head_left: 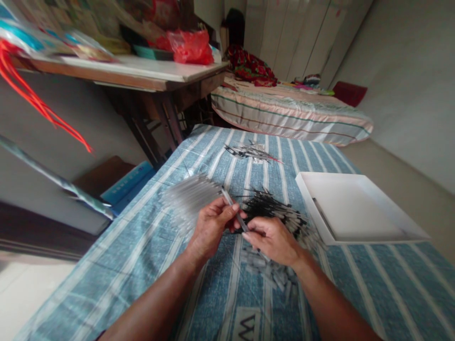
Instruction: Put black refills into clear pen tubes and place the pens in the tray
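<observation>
Over the middle of the table, my left hand pinches a slim clear pen that slants from upper left to lower right. My right hand grips the pen's lower end with closed fingers. To the left lies a row of clear, tube-like pen barrels, blurred. Behind and right of my right hand spreads a heap of thin black-tipped pieces, which look like pen refills. Below my right hand are small greyish translucent pieces, perhaps caps, partly hidden by the hand.
A shallow white box at the right holds one thin dark stick-like item. Farther back lies a small pile of thin pieces, one red-tipped. The blue striped cloth covers the table. A wooden desk and a bed stand beyond.
</observation>
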### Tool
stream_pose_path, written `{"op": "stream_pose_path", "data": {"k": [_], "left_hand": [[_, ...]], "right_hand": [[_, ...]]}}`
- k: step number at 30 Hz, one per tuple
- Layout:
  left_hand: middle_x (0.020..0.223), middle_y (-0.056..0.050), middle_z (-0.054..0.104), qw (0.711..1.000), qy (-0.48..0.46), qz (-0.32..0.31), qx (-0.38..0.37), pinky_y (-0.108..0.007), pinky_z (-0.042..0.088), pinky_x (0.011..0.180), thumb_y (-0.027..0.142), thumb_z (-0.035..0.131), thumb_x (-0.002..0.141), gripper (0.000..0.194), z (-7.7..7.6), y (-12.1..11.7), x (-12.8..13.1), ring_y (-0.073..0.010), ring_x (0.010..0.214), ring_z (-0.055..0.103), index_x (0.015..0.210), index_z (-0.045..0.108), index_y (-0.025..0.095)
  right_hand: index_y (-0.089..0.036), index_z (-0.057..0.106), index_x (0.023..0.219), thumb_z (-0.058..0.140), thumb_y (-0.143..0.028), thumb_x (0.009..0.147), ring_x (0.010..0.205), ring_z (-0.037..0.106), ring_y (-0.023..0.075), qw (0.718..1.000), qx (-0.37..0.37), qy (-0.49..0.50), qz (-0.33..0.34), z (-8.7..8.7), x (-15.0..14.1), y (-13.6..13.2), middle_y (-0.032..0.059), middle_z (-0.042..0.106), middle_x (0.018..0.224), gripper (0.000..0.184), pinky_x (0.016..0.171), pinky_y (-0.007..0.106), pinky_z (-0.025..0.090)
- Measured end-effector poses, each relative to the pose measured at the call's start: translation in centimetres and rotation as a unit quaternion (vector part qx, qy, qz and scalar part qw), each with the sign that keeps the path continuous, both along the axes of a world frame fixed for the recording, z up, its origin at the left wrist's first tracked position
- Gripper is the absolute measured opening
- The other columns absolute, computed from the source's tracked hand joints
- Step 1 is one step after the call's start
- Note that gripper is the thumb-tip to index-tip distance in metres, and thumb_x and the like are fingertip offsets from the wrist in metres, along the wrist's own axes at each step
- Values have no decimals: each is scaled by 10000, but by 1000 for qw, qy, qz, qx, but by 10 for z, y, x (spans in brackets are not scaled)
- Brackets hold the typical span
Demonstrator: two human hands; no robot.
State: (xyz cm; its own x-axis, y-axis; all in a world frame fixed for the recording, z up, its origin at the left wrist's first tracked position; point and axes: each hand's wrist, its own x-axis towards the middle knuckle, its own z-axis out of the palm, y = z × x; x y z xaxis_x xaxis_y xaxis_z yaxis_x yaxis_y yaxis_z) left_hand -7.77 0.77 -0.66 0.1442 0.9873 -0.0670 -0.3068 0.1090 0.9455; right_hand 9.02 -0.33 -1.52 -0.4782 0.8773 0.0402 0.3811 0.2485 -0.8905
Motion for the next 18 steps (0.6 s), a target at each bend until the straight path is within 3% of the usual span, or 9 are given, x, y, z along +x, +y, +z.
{"op": "stream_pose_path", "data": {"k": [10,14,18], "left_hand": [[733,-40,680,999,18,-29,5,-211,432,504,306,638,758,179,-1,0,1,-106,551,569,795,587,139],[699,-30,660,987,160,9,24,-223,418,499,376,623,741,249,-2,5,-2,-120,548,547,811,611,137],[564,15,585,931,351,22,94,-229,385,499,395,584,747,236,-6,11,-8,-132,522,522,772,621,163]], "right_hand": [[-167,514,654,553,-226,758,480,438,74,1000,-1,-13,-9,8,11,3,-53,484,528,126,461,179,309],[-173,515,665,548,-285,762,478,450,79,998,2,-10,-57,12,33,12,-54,474,541,152,462,183,320],[-180,537,652,539,-389,758,484,465,99,975,58,-90,-196,8,90,25,-44,485,528,235,475,203,332]]}}
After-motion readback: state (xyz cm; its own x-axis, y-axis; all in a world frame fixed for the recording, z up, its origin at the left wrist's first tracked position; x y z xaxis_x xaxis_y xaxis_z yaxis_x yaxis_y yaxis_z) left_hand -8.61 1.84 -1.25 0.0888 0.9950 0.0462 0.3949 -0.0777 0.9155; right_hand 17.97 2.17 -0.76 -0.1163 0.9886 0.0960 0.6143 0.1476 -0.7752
